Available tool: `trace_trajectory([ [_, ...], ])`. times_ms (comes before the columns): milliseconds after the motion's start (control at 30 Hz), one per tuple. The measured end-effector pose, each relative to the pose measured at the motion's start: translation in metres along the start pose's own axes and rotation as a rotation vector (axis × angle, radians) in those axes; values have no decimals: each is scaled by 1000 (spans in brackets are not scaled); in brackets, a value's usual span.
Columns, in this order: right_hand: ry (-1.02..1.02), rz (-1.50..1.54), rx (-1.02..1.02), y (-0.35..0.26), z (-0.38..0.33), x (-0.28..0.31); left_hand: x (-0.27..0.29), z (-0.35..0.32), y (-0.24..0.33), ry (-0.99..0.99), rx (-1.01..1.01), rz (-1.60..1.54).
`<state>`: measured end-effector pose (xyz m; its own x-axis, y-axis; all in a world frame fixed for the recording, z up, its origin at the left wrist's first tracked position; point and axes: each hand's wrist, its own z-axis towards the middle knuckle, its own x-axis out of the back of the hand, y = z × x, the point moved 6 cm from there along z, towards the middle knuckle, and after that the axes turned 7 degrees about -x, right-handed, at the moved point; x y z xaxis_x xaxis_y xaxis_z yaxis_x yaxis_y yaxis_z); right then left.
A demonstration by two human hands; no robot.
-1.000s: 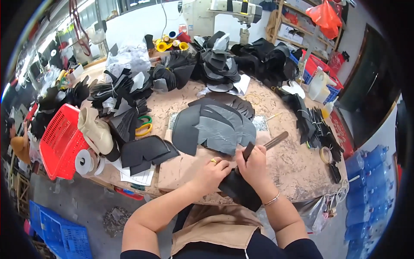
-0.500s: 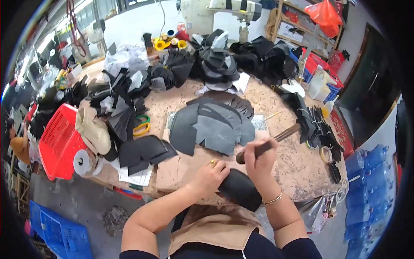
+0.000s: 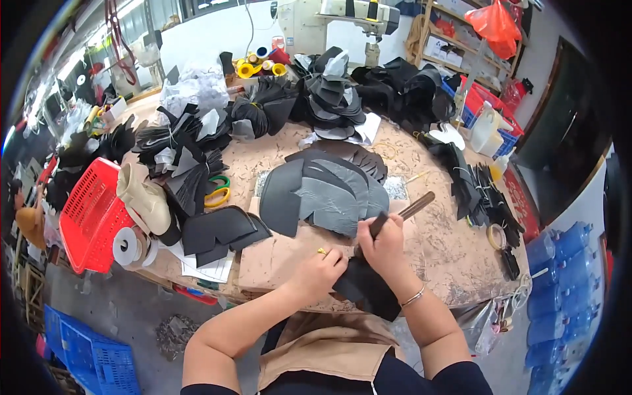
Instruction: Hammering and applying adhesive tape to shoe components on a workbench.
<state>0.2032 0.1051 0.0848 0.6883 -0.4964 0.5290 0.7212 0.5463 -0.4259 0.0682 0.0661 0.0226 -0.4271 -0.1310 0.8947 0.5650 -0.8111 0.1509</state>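
Note:
A black leather piece (image 3: 365,289) lies at the near edge of the worktable (image 3: 447,257). My left hand (image 3: 319,271) presses on its left side, a ring on one finger. My right hand (image 3: 384,242) grips a wooden-handled tool (image 3: 403,214) and holds its tip down on the black piece. Just beyond my hands lies a fanned stack of grey and black cut pieces (image 3: 322,191).
Piles of black cut pieces (image 3: 184,164) cover the left and far table. A red basket (image 3: 89,214), a beige shoe last (image 3: 141,197) and a tape roll (image 3: 125,245) sit left. Blue crate (image 3: 89,349) on the floor; a tape roll (image 3: 495,236) and water bottles (image 3: 559,263) at right.
My right hand with the tool swung out to the right, then came back down onto the black piece. My left hand stayed on the piece.

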Motion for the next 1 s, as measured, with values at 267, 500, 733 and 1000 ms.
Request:
trace_trajectory([
  [267, -59, 58, -38, 6, -6, -7, 3, 3, 6, 54, -39, 76],
  [500, 169, 178, -130, -9, -2, 18, 6, 1, 6, 60, -12, 109],
  [733, -9, 23, 32, -11, -11, -5, 13, -5, -10, 282, 160, -51],
  [1000, -37, 126, -19, -1, -2, 3, -8, -4, 16, -38, 57, 302],
])
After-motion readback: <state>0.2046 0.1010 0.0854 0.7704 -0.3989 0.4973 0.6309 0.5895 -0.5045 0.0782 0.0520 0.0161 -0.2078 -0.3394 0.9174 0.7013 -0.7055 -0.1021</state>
